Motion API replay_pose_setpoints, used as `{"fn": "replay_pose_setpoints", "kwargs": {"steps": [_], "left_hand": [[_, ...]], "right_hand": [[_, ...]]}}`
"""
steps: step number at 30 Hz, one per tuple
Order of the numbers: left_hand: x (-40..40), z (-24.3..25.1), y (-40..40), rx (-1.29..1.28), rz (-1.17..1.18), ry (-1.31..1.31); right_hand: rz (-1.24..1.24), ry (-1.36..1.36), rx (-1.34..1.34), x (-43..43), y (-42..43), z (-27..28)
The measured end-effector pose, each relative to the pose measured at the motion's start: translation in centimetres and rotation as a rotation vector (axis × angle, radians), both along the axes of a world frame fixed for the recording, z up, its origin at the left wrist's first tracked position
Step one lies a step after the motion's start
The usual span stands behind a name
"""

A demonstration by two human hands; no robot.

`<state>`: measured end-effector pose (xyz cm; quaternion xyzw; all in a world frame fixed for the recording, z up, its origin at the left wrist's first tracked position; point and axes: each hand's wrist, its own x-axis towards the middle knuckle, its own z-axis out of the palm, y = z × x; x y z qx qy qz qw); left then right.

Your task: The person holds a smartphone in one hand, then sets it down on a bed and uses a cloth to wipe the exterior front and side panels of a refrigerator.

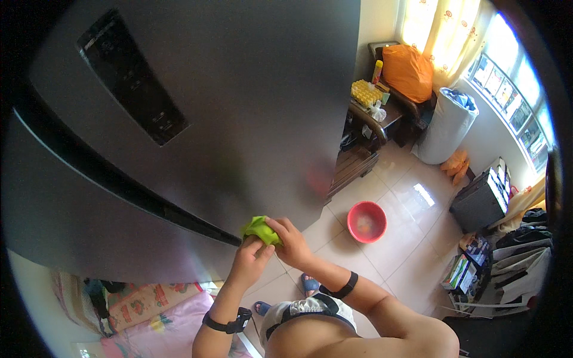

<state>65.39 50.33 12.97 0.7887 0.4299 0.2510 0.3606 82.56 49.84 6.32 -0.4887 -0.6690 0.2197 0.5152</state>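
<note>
Between my two hands is a crumpled bright green cloth (259,231). My left hand (251,262) grips it from the lower left, with the fingers bent into its folds. From the right, my right hand (291,244) holds the same cloth, its thumb and fingers pressed on the edge. Both hands are close to the dark grey refrigerator door (250,112), near the lower end of its long recessed handle groove (134,192). Whether the cloth touches the door cannot be made out. A black display panel (134,78) is set in the door at upper left.
A red plastic basin (366,222) stands on the tiled floor (403,259) to my right. Beyond it are a wooden chair (382,121) with bags, a white rolled bundle (447,125) and a dark suitcase (478,201). Pink bedding (165,322) lies at lower left.
</note>
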Motion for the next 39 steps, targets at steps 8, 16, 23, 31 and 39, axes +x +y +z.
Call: {"fn": "replay_pose_setpoints", "kwargs": {"steps": [8,16,23,31,39], "left_hand": [[-1.0,1.9,-0.6,0.164,0.194,-0.011],[-6.1,2.0,-0.8,0.161,0.328,-0.074],[-11.5,3.7,-1.6,0.23,0.459,-0.137],[-18.3,3.8,-3.6,0.198,0.5,-0.178],[-23.6,0.8,-4.1,0.064,0.534,-0.317]], "right_hand": [[-0.463,0.487,0.356,5.2,8.9,4.2],[-0.726,0.162,0.751,4.6,15.7,15.5],[-0.546,-0.015,1.109,-0.2,17.9,19.1],[-0.248,-0.703,0.789,-10.9,11.2,-4.3],[-0.323,-0.538,0.899,-14.1,11.8,6.7]]}}
